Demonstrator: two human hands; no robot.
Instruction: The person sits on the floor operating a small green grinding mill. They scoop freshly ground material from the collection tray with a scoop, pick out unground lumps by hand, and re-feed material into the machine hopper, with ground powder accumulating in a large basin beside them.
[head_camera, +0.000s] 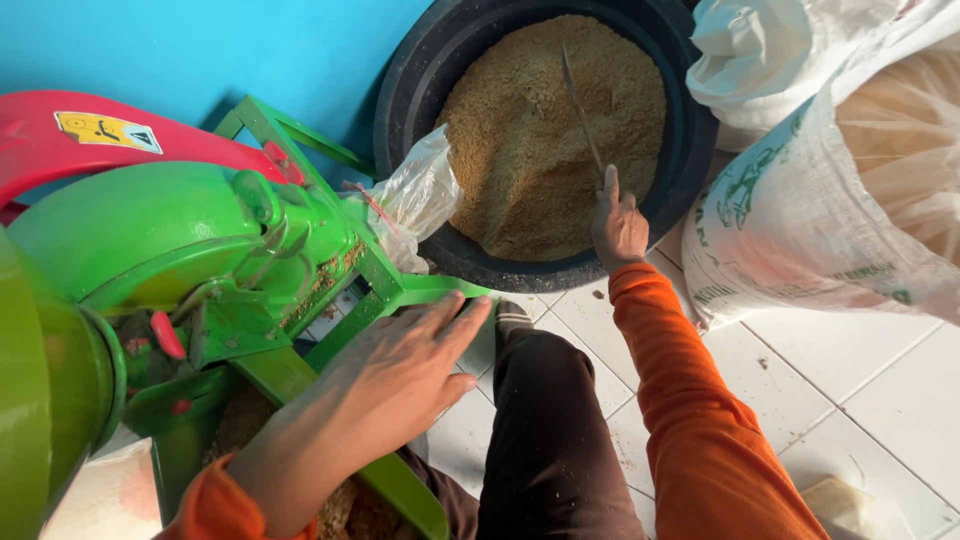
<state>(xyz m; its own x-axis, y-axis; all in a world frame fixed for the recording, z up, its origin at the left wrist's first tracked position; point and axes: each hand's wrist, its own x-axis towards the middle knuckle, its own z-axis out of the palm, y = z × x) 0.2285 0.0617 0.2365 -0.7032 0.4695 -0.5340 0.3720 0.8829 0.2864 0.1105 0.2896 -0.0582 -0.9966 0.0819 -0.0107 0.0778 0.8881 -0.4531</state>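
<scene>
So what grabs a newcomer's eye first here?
The bright green machine at left, with the left hand flat on its frame. Above centre, a black tub heaped with tan meal, where the right hand holds a thin stick. White sacks crowd the right.

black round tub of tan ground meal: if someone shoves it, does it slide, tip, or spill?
The black round plastic tub is filled with tan ground meal, so it is probably heavy and would slide rather than tip. Its wide, low shape suggests stability. The loose meal sits near the rim, so a jolt might spill some.
</scene>
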